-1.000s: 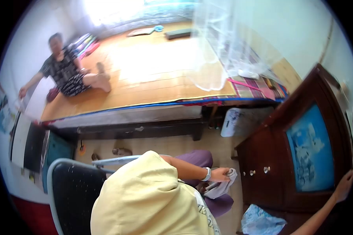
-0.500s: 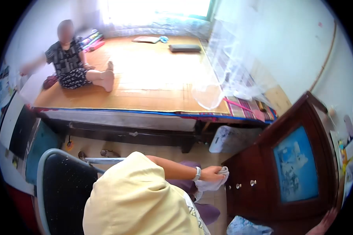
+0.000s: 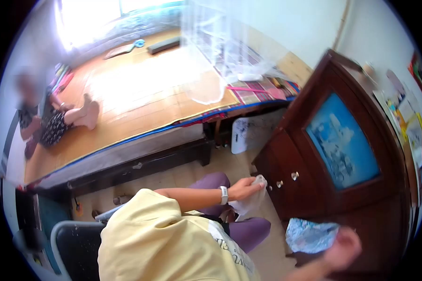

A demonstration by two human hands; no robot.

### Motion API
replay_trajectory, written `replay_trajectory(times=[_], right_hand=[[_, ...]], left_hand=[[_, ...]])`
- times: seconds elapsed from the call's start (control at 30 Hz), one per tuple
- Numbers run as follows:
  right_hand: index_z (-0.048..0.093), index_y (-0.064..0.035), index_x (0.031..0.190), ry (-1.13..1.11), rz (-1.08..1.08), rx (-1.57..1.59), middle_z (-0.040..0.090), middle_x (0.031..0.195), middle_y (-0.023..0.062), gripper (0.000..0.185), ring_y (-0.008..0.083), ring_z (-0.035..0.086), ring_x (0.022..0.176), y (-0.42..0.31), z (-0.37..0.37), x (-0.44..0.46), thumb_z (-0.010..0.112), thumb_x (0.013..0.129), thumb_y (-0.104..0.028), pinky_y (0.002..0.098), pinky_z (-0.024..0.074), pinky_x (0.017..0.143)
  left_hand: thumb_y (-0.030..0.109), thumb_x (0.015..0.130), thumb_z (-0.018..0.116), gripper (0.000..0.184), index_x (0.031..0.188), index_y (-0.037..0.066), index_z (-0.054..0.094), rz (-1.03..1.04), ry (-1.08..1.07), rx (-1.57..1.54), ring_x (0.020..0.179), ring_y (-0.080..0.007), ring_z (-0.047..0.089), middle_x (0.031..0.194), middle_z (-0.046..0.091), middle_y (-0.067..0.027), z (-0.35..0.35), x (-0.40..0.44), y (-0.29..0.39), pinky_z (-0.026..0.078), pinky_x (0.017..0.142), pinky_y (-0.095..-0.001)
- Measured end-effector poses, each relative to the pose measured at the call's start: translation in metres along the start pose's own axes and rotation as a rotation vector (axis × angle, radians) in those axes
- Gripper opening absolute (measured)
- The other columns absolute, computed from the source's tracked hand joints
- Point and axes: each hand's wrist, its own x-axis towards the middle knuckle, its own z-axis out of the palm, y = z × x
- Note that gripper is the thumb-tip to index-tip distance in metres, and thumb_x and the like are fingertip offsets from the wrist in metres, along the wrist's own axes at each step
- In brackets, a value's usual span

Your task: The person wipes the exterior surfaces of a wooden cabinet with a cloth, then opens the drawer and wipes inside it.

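Observation:
My left hand [image 3: 244, 189], with a white band around the wrist, is closed on a crumpled white cloth [image 3: 251, 202] that hangs below the fingers, beside the dark wooden cabinet [image 3: 286, 161]. Over at the lower right, my right hand [image 3: 344, 247] is raised in front of the cabinet and smeared by motion, so its fingers do not show clearly. Nearest to it is a blue-and-white patterned cloth or bag [image 3: 309, 235] against the cabinet's lower part. Two small shiny knobs [image 3: 295, 176] and a blue picture panel [image 3: 343, 143] are on the cabinet front.
Another person [image 3: 56, 119] sits on the mat-covered bed [image 3: 126, 112], legs stretched out. A white net [image 3: 220, 42] hangs over the bed's right side. A dark chair [image 3: 79, 246] stands at my left. A white board-like object [image 3: 248, 133] leans under the bed's end.
My view has turned right. My right hand has come from the cabinet's lower right edge inward, near the blue patterned thing. My left hand still holds the white cloth. The seated person's arm has come down.

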Motion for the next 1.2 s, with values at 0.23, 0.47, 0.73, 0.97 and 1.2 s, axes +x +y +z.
replay_trajectory(times=[0.23, 0.47, 0.73, 0.97, 1.2], right_hand=[[0.041, -0.0046, 0.133, -0.598, 0.626, -0.288, 0.054, 0.125, 0.0136, 0.068, 0.0252, 0.056, 0.110, 0.136, 0.149, -0.119, 0.072, 0.076, -0.025, 0.0359, 0.0474, 0.087], [0.058, -0.0025, 0.113, -0.271, 1.036, -0.122, 0.066, 0.098, 0.0101, 0.031, 0.0190, 0.063, 0.090, 0.183, 0.142, -0.166, 0.057, 0.088, -0.021, 0.0321, 0.0500, 0.077], [0.057, -0.0101, 0.115, 0.312, 0.957, 0.927, 0.064, 0.109, 0.0092, 0.039, 0.0248, 0.065, 0.092, 0.161, 0.082, -0.151, 0.043, 0.092, -0.039, 0.0393, 0.0578, 0.061], [0.056, -0.0136, 0.116, 0.392, 0.888, 1.113, 0.063, 0.111, 0.0075, 0.037, 0.0256, 0.065, 0.092, 0.152, 0.072, -0.146, 0.045, 0.090, -0.038, 0.0364, 0.0584, 0.057], [0.058, -0.0121, 0.112, 0.494, 0.829, 1.175, 0.063, 0.109, 0.0073, 0.033, 0.0254, 0.061, 0.099, 0.168, 0.063, -0.149, 0.045, 0.091, -0.033, 0.0428, 0.0523, 0.078]], left_hand=[[0.034, 0.096, 0.048, 0.036, 0.115, 0.003, 0.053, 0.025, -0.187, -0.286, 0.093, -0.0098, 0.057, 0.101, 0.060, -0.0021, -0.002, -0.017, 0.031, 0.047, 0.083, -0.0273], [0.030, 0.097, 0.046, 0.039, 0.125, 0.003, 0.044, 0.008, -0.322, -0.504, 0.095, -0.0109, 0.056, 0.109, 0.057, -0.0026, 0.021, -0.036, 0.033, 0.045, 0.082, -0.0263], [0.030, 0.097, 0.046, 0.028, 0.105, 0.005, 0.056, -0.171, -0.419, -0.243, 0.083, -0.0106, 0.058, 0.094, 0.061, -0.0030, 0.010, -0.037, 0.004, 0.045, 0.077, -0.0231], [0.021, 0.094, 0.053, 0.018, 0.101, 0.006, 0.058, -0.202, -0.334, 0.056, 0.081, -0.0096, 0.060, 0.094, 0.061, -0.0025, 0.002, -0.035, -0.020, 0.047, 0.074, -0.0220], [0.018, 0.092, 0.055, 0.019, 0.102, 0.003, 0.058, -0.054, -0.308, 0.301, 0.081, -0.0137, 0.061, 0.095, 0.063, -0.0043, 0.007, -0.017, -0.045, 0.048, 0.075, -0.0251]])
